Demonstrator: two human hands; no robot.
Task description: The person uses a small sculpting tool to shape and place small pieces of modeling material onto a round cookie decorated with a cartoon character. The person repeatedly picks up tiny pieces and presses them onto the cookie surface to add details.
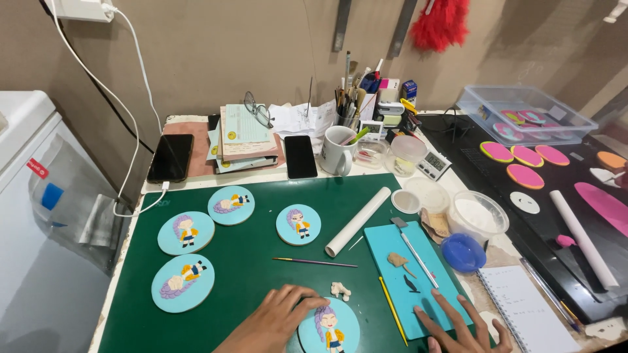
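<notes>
Blue round plaque (329,329) with a purple-haired figure lying at the near edge of the green mat (255,261) on the desk (366,171), touched at its upper left rim by the left hand (278,320), fingers (307,302) spread and clamped on nothing. Right hand (461,327) flat on the turquoise board (409,278), fingers apart, empty. Small cream clay piece (339,291) just above the plaque. Thin paintbrush (314,262) farther up the mat, white roller (358,221) beyond. Four more blue plaques (186,233) to the left.

Head view, steeply down, close
</notes>
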